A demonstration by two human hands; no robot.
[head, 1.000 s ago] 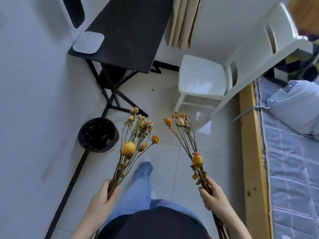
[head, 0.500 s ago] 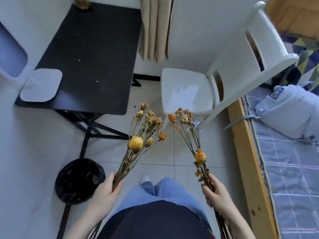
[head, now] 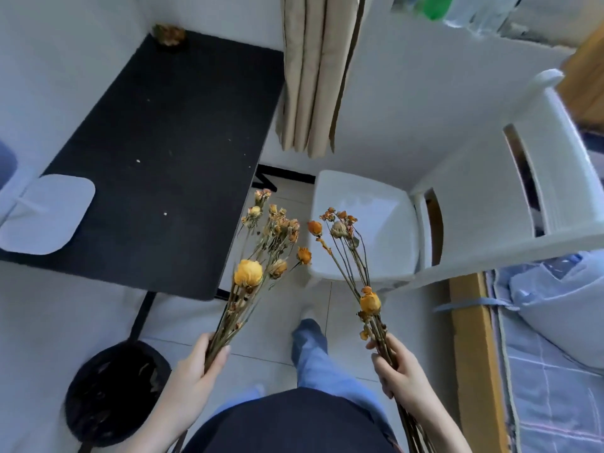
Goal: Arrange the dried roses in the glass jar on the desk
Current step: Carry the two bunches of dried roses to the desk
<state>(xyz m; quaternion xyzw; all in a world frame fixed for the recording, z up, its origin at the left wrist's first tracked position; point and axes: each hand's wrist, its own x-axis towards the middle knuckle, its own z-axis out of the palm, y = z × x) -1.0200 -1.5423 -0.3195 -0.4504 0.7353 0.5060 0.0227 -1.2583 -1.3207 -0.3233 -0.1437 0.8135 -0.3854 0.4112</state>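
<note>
My left hand [head: 196, 371] grips the stems of one bunch of dried roses [head: 261, 256], its yellow and orange heads over the near right corner of the black desk [head: 157, 152]. My right hand [head: 398, 371] holds a second bunch of dried roses [head: 353, 256], heads toward the white chair. At the desk's far corner sits a small brownish object [head: 169, 35], blurred; I cannot tell whether it is the glass jar.
A white monitor base [head: 45, 220] rests on the desk's left edge. A white chair [head: 362, 223] stands right of the desk, a beige curtain [head: 313, 76] behind. A black bin [head: 114, 390] sits on the floor at lower left. A wooden-framed bed [head: 474, 354] lies along the right.
The view has moved forward and tilted up: desk and chair come closer and the desk's far corner appears. Both hands keep their bunches, held about as before.
</note>
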